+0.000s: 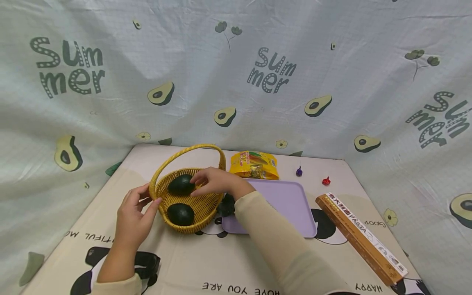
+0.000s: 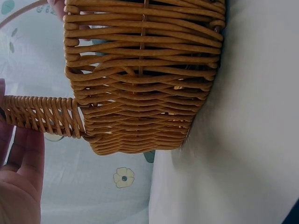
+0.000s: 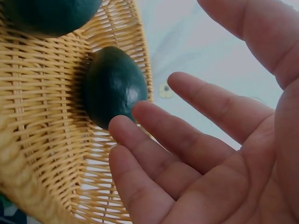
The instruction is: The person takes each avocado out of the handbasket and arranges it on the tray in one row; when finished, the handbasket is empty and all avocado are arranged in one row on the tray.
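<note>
A yellow wicker basket (image 1: 208, 205) with a tall arched handle stands on the table. Two dark green avocados (image 1: 182, 185) lie inside it, one toward the back and one toward the front. My left hand (image 1: 133, 217) grips the handle's left base at the rim; the left wrist view shows fingers behind the woven handle (image 2: 44, 114). Over the basket reaches my right hand (image 1: 217, 182), its fingertips close beside the back avocado. In the right wrist view its fingers are spread and loosely extended near that avocado (image 3: 114, 88); whether they touch it I cannot tell.
A lilac tray (image 1: 287, 200) lies right of the basket, partly under the right forearm. Behind it sits a yellow snack bag (image 1: 254, 165). Purple (image 1: 299, 171) and red (image 1: 326, 181) wrapped candies lie at the back right. A long pasta box (image 1: 361, 237) lies diagonally at right.
</note>
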